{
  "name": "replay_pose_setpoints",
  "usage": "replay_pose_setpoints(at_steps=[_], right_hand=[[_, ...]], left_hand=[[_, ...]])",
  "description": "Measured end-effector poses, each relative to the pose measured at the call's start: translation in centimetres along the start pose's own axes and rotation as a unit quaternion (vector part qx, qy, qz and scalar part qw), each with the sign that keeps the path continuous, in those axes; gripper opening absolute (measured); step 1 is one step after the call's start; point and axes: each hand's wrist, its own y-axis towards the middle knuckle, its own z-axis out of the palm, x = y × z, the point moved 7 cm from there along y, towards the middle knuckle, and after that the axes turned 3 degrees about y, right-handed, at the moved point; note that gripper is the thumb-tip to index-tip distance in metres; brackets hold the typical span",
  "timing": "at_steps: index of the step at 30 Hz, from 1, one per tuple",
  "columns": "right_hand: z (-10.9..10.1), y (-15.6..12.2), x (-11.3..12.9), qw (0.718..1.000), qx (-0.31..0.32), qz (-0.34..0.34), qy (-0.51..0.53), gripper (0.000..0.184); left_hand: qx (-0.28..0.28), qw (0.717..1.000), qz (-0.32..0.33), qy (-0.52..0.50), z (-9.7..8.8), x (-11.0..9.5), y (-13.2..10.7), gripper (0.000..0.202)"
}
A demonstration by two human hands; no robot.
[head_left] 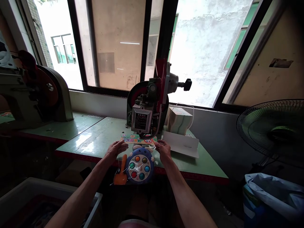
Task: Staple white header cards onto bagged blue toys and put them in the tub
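My left hand (pixel 115 148) pinches the left end of a colourful printed header card (pixel 134 139). At its other end, my right hand (pixel 163 149) grips the same card between thumb and fingers. Below the card hangs a clear plastic bag holding a blue round toy (pixel 150 169) with coloured buttons and an orange toy hammer (pixel 120 178). The bag hangs over the table's front edge. Right above the card stands the head of a stapling machine (pixel 142 119), which covers part of the card's upper edge.
A stack of cards (pixel 180 120) and an open cardboard piece (pixel 181 144) lie right of the machine on the green table (pixel 206 164). Another machine (pixel 52 91) stands left. Around me are a white bin (pixel 47 185), a lined bag (pixel 273 196) and a fan (pixel 275 126).
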Motion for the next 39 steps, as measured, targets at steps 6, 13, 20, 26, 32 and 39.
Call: replay_pose_setpoints(at_steps=[6, 13, 20, 26, 32, 39], right_hand=[[-0.2, -0.2, -0.5, 1.000, -0.022, 0.011, 0.004, 0.050], [1.8, -3.5, -1.1, 0.994, 0.099, 0.046, -0.001, 0.045], [5.3, -5.4, -3.9, 0.990, 0.131, 0.044, -0.025, 0.038], [6.4, -5.1, -4.3, 0.991, 0.129, 0.036, -0.021, 0.035], [6.3, -5.2, -4.3, 0.991, 0.130, 0.034, -0.029, 0.039], [7.1, -5.5, -3.1, 0.989, 0.130, 0.014, -0.065, 0.044]], left_hand=[[0.042, 0.996, -0.074, -0.017, 3.0, 0.7, -1.3, 0.040], [0.008, 0.999, -0.040, -0.034, 1.6, -1.0, -1.9, 0.029], [-0.056, 0.996, -0.055, -0.043, -2.8, -1.7, -3.0, 0.016], [-0.069, 0.995, -0.063, -0.046, -3.3, -2.2, -3.7, 0.015], [-0.058, 0.995, -0.060, -0.054, -3.3, -1.8, -3.7, 0.018], [-0.056, 0.996, -0.041, -0.062, -4.2, -1.8, -3.8, 0.023]])
